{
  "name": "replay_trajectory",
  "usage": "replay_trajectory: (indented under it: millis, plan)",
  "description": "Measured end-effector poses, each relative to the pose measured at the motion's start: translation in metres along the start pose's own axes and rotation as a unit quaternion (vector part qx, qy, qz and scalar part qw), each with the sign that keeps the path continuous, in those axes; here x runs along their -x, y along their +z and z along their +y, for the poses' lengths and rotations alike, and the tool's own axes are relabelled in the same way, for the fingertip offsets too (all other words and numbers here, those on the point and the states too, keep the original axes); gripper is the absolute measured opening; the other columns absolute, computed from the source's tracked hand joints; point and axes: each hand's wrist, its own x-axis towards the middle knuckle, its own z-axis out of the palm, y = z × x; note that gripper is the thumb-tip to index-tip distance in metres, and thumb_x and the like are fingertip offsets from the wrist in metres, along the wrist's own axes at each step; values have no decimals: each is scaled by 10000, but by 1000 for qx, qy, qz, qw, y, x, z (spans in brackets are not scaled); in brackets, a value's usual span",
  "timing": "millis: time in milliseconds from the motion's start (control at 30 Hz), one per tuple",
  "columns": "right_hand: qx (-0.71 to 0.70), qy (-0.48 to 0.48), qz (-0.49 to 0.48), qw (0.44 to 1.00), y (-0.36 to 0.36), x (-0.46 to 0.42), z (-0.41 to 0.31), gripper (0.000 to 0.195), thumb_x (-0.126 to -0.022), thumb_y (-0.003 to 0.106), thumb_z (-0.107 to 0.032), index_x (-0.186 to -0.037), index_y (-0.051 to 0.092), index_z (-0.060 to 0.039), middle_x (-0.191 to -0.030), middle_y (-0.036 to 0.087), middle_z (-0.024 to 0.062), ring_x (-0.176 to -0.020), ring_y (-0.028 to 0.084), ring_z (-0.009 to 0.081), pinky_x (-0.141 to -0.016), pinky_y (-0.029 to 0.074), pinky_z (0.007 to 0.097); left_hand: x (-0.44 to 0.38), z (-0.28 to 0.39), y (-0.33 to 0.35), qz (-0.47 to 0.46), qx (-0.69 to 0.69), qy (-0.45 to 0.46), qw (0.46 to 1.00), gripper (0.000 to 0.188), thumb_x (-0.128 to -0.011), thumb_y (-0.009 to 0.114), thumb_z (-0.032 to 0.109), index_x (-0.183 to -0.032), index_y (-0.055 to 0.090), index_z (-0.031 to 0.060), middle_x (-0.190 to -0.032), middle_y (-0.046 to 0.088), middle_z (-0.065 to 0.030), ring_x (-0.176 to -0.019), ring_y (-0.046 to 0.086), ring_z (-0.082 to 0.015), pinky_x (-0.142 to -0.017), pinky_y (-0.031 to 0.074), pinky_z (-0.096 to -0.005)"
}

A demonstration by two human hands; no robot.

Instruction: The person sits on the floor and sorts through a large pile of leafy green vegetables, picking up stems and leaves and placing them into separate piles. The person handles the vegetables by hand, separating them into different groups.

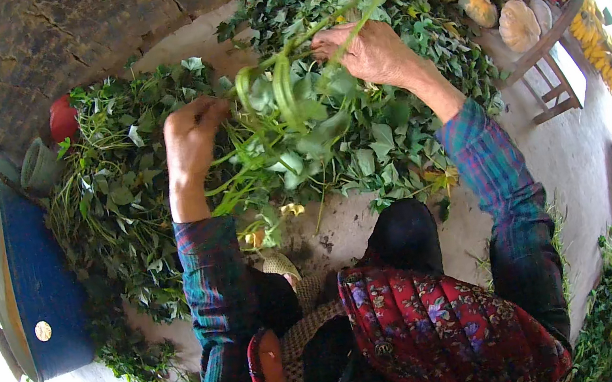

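My left hand (191,131) has its fingers pinched around thick pale-green stems of a leafy vine (285,89). Higher and to the right, my right hand (368,52) grips the same bundle, and a stem end sticks up past its fingers. Between the hands the stems loop and blur, and leaves hang below them. Some stalks and a wilted yellow flower (292,209) dangle beneath my left hand. Directly under my hands spreads a large heap of cut leafy vines (388,142). Leaves hide part of the held bundle.
A second vine heap (124,178) lies left, beside a blue tub (44,280) and a red object (62,118). Pumpkins and squashes (518,25) sit at the far right, near a wooden chair (550,86) and bananas (598,46). More greenery (605,299) lies lower right.
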Motion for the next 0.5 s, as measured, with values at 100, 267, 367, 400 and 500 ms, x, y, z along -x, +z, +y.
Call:
replay_trajectory:
  millis: [100, 267, 367, 400, 500]
  plan:
    - [141, 86, -119, 979, 6, 6, 27, 232, -799, 501, -87, -980, 637, -136, -915, 650, 70, -796, 638, 254, -671, 527, 387, 5, 1, 16, 48, -184, 32, 981, 193, -786, 622, 190, -889, 684, 38, -807, 661, -164, -718, 637, -230, -664, 474, -314]
    - [168, 424, -77, 886, -67, 118, 156, 250, -886, 458, -247, -1009, 646, -137, -970, 648, 132, -900, 621, 299, -750, 486, 427, 4, -50, -72, 220, 109, -110, 963, 246, -818, 641, 234, -913, 695, 13, -671, 628, -42, -589, 509, -97, -533, 379, -237]
    - [-102, 391, -80, 911, -61, 115, 130, 281, -879, 548, -287, -982, 643, -43, -894, 667, 52, -838, 607, 211, -777, 450, 341, 3, -71, -95, 182, 17, -202, 962, 265, -826, 641, 299, -836, 690, 39, -543, 511, 7, -499, 459, -111, -471, 337, -275]
    - [-205, 402, -61, 890, -56, 100, 112, 276, -875, 566, -278, -959, 640, -26, -874, 658, 31, -827, 590, 182, -775, 442, 319, 2, -114, -117, 148, -73, -201, 966, 283, -814, 640, 346, -866, 691, 73, -552, 531, -14, -523, 496, -154, -502, 372, -304]
    - [-414, 337, -20, 845, -44, 56, 58, 244, -877, 581, -258, -929, 636, -26, -836, 648, 14, -797, 570, 126, -754, 430, 259, 28, -118, -109, 142, -469, -281, 825, 347, -769, 633, 464, -946, 691, 171, -731, 628, -87, -751, 599, -281, -669, 459, -398]
